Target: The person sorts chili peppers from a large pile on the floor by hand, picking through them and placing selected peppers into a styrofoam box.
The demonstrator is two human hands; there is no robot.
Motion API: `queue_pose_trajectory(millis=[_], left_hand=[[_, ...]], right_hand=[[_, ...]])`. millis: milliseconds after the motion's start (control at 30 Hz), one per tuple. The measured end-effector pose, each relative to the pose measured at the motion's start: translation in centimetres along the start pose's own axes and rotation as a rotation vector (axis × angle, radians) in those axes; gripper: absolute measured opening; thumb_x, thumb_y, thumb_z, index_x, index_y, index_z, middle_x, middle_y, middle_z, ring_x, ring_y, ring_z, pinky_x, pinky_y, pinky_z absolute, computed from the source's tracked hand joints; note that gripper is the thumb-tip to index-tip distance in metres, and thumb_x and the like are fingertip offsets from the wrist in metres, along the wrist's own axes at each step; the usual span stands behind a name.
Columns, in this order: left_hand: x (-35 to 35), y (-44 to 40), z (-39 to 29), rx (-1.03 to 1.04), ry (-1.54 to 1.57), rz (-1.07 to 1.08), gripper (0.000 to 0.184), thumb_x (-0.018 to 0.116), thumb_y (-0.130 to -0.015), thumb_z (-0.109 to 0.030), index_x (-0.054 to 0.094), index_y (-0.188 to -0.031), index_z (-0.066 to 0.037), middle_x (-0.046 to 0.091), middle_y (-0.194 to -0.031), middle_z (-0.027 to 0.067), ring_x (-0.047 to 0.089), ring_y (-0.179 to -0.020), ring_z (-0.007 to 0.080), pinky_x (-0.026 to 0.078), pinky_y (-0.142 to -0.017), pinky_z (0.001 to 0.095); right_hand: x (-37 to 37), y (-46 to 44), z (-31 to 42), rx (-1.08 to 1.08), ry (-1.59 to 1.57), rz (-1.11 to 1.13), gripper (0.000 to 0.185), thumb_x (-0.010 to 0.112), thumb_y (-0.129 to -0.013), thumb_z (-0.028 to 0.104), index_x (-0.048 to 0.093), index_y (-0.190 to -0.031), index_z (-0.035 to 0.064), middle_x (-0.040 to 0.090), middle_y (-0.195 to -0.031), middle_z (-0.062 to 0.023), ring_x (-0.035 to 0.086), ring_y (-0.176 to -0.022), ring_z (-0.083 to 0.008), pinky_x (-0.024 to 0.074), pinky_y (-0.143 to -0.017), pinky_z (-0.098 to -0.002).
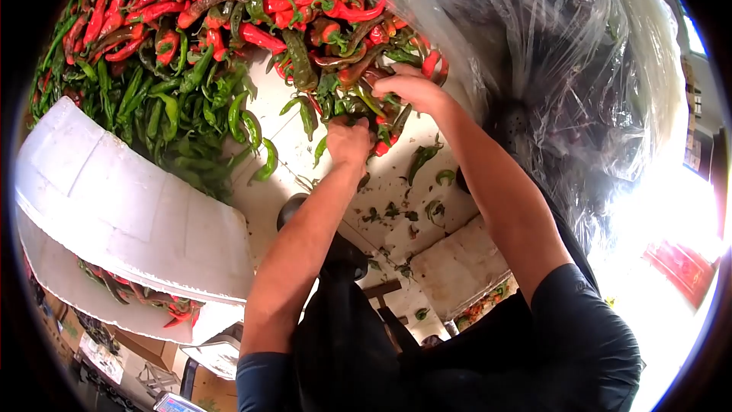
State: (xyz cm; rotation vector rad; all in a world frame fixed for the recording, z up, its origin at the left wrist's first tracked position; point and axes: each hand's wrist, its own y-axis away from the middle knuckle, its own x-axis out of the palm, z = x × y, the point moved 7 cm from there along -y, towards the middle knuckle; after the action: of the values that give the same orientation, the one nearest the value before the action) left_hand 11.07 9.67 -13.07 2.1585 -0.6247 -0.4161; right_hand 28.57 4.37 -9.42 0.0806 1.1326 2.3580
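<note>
Red, green and dark peppers [267, 0] lie in a big heap across the top left. At the heap's lower right edge my left hand [351, 141] is closed over dark green peppers, its fingers bent down and partly hidden. Just up and to the right, my right hand [412, 89] reaches into the red and dark peppers with fingers curled round something I cannot make out. Loose green peppers [266, 160] lie on the pale surface left of my left hand. A dark green pepper [423, 159] rests below my right hand.
A white foam box [130, 206] stands at the left, with red peppers [181, 313] in a lower one. Clear plastic sheeting [564, 69] covers a pile at the right. Leaf scraps [393, 210] dot the pale surface [267, 95]. A white foam piece [457, 265] is at lower centre.
</note>
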Motion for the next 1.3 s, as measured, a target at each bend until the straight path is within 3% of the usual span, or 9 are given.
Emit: queue_pose_trajectory(millis=[33, 200, 333, 400, 600, 767, 933, 1067, 1300], left_hand=[[-0.1, -1.2, 0.5, 0.096, -0.048, -0.009, 0.044, 0.071, -0.086, -0.013, 0.055, -0.122, 0.007, 0.07, -0.098, 0.02, 0.069, -0.079, 0.028, 0.056, -0.07, 0.0368], [0.7, -0.9, -3.2, 0.443, -0.699, 0.04, 0.05, 0.075, -0.082, -0.032, 0.063, -0.114, 0.005, 0.071, -0.102, 0.0248, 0.069, -0.095, 0.0395, 0.054, -0.084, 0.0438], [1.5, -2.6, -2.6, 0.375, -0.815, 0.078, 0.052, 0.076, -0.079, -0.038, 0.064, -0.106, 0.005, 0.071, -0.1, 0.0257, 0.069, -0.095, 0.0404, 0.055, -0.083, 0.0439], [1.3, -2.6, -3.1, 0.384, -0.686, 0.077, 0.05, 0.078, -0.078, -0.034, 0.065, -0.106, 0.005, 0.072, -0.095, 0.0239, 0.07, -0.09, 0.0366, 0.054, -0.082, 0.0411], [1.7, -1.1, -2.4, 0.371, -0.041, 0.159, 0.033, 0.074, -0.081, -0.019, 0.061, -0.103, 0.0, 0.066, -0.082, 0.0108, 0.066, -0.078, 0.0259, 0.054, -0.077, 0.0338], [1.9, 1.9, -2.9, -0.086, 0.539, 0.41, 0.057, 0.065, -0.089, -0.013, 0.043, -0.141, -0.008, 0.06, -0.116, 0.0119, 0.063, -0.094, 0.0203, 0.054, -0.08, 0.0324], [1.6, 3.2, -2.7, -0.017, 0.377, 0.541, 0.071, 0.081, -0.085, -0.017, 0.043, -0.145, -0.005, 0.062, -0.124, 0.0105, 0.065, -0.104, 0.0211, 0.053, -0.093, 0.0338], [-0.6, 4.7, 0.0, -0.075, 0.288, 0.427, 0.069, 0.083, -0.082, -0.008, 0.047, -0.14, 0.002, 0.067, -0.117, 0.0126, 0.066, -0.104, 0.0216, 0.055, -0.089, 0.0347], [-2.1, 2.8, 2.5, 0.018, -0.003, 0.519, 0.048, 0.076, -0.083, -0.003, 0.057, -0.127, 0.001, 0.07, -0.111, 0.0132, 0.069, -0.094, 0.0233, 0.056, -0.084, 0.0347]], right_hand=[[-0.4, -0.9, -2.1, 0.103, -0.017, 0.064, 0.058, 0.076, -0.069, 0.025, 0.059, -0.121, 0.0047, 0.065, -0.1, -0.0049, 0.054, -0.1, -0.0135, 0.0403, -0.082, -0.0292], [-1.5, -0.3, -3.1, 0.033, -0.155, 0.037, 0.05, 0.074, -0.073, 0.016, 0.06, -0.118, 0.0011, 0.065, -0.1, -0.0063, 0.057, -0.101, -0.0148, 0.0433, -0.084, -0.0317], [-1.8, 0.4, -2.5, 0.096, 0.0, 0.159, 0.056, 0.074, -0.073, 0.015, 0.058, -0.124, -0.003, 0.065, -0.105, -0.01, 0.059, -0.099, -0.0173, 0.046, -0.084, -0.0331], [-2.6, 0.0, -3.2, 0.099, 0.068, 0.091, 0.055, 0.074, -0.072, 0.015, 0.058, -0.122, -0.0037, 0.065, -0.1, -0.0096, 0.06, -0.09, -0.017, 0.0466, -0.077, -0.0307], [-2.2, 2.5, -2.4, -0.041, -0.188, 0.195, 0.08, 0.074, -0.074, 0.012, 0.044, -0.147, -0.0021, 0.065, -0.112, -0.0117, 0.06, -0.107, -0.0185, 0.0443, -0.097, -0.0313], [-0.3, 6.4, -1.9, -0.004, -0.254, 0.106, 0.078, 0.074, -0.073, 0.006, 0.048, -0.146, 0.0023, 0.071, -0.105, -0.0074, 0.067, -0.086, -0.0145, 0.0547, -0.079, -0.0285], [3.5, 10.0, -4.2, -0.252, -0.115, -0.276, 0.066, 0.068, -0.073, 0.005, 0.054, -0.138, 0.0118, 0.071, -0.106, -0.0079, 0.066, -0.095, -0.0189, 0.0527, -0.088, -0.0341], [6.6, 14.3, -3.2, -0.331, 0.282, -0.409, 0.063, 0.07, -0.077, 0.015, 0.052, -0.137, 0.0051, 0.067, -0.105, -0.019, 0.066, -0.096, -0.0375, 0.0533, -0.088, -0.0392], [5.6, 12.0, -9.7, -0.261, -0.263, -0.311, 0.047, 0.071, -0.093, 0.035, 0.06, -0.117, -0.0039, 0.071, -0.098, -0.0139, 0.065, -0.088, -0.0168, 0.0518, -0.081, -0.0323]])
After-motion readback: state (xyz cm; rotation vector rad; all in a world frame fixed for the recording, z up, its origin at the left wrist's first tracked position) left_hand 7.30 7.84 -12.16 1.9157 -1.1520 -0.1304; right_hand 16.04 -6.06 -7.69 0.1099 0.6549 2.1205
